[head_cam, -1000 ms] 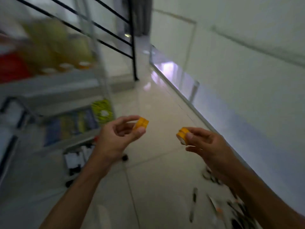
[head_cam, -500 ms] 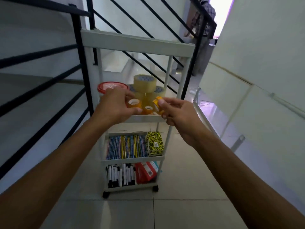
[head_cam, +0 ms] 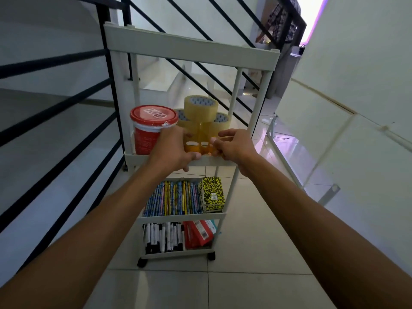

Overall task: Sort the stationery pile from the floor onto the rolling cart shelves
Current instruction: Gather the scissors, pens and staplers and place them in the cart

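The white rolling cart [head_cam: 191, 51] stands in front of me. My left hand [head_cam: 172, 150] and my right hand [head_cam: 231, 144] reach onto its second shelf [head_cam: 165, 157]. Small amber tape rolls [head_cam: 204, 147] sit at the shelf's front edge between the hands. My left hand holds one small roll [head_cam: 191, 146] between thumb and fingers. My right hand's curled fingertips pinch another small roll [head_cam: 210, 150], mostly hidden. Behind them stand large clear tape rolls [head_cam: 200, 108] and a red-lidded tub [head_cam: 153, 117].
Lower shelves hold patterned pencils [head_cam: 174, 198], a yellow-black box [head_cam: 213, 194], markers [head_cam: 163, 237] and a red packet [head_cam: 197, 234]. A black stair railing [head_cam: 55, 103] runs on the left, a white wall [head_cam: 356, 108] on the right. A person [head_cam: 281, 21] stands far behind.
I turned from the floor to face the cart. Both hands carried their small tape rolls forward and lowered them onto the second shelf's front edge.
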